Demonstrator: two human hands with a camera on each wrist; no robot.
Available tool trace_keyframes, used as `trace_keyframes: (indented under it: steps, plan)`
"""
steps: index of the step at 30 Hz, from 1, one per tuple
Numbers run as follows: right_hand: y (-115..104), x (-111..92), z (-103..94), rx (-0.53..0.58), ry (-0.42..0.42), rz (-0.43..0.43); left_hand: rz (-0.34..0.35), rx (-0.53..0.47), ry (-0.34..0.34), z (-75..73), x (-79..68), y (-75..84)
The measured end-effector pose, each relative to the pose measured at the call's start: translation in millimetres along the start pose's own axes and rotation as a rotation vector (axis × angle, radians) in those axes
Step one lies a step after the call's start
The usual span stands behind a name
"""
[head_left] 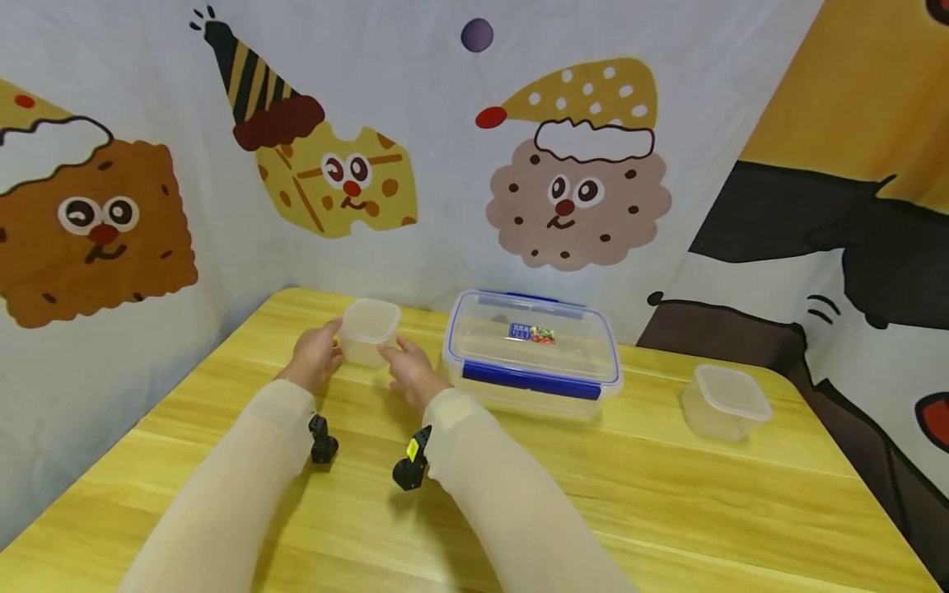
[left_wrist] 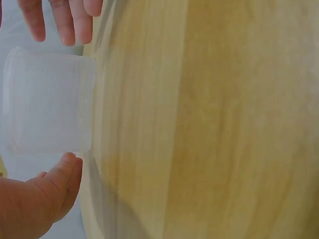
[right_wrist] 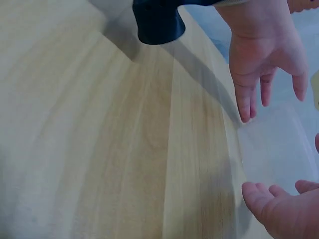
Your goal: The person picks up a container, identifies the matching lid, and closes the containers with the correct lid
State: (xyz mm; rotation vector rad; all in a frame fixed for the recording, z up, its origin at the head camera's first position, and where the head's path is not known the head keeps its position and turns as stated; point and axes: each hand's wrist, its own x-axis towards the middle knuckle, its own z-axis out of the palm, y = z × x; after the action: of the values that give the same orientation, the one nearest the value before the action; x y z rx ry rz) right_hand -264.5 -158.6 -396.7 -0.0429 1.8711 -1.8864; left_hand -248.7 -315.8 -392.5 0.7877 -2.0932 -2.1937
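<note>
A small translucent lidded plastic container [head_left: 370, 325] is upright near the table's back left, between my two hands. My left hand [head_left: 313, 356] is at its left side, thumb and fingers spread; in the left wrist view, these fingertips touch or nearly touch the container's wall [left_wrist: 52, 104]. On the other side, my right hand [head_left: 415, 375] has its fingers extended toward the container. A narrow gap shows between those fingers [left_wrist: 65, 22] and the wall in the left wrist view. Whether the base rests fully on the table is hard to tell.
A large clear storage box [head_left: 534, 358] with blue latches stands right of my right hand. Farther right is a second small lidded container [head_left: 726, 401]. Behind the wooden table [head_left: 356, 527] hangs a cartoon-printed cloth [head_left: 445, 165]. A black camera mount sits on each wrist.
</note>
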Motion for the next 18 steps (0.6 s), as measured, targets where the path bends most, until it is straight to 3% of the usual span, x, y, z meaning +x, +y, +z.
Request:
trace_keyframes:
  steps: [6, 14, 18]
  plan:
    - [-3, -9, 0.7, -0.092, 0.016, -0.031, 0.077, 0.083, -0.015, -5.1, -5.7, 1.3]
    - [-16, -20, 7.1, -0.192, 0.044, -0.149, 0.160, 0.171, 0.142, -8.2, -11.0, 7.3]
    - [-23, -27, 1.6, -0.243, 0.067, -0.216, 0.206, 0.209, 0.166, -8.0, -14.0, 12.6]
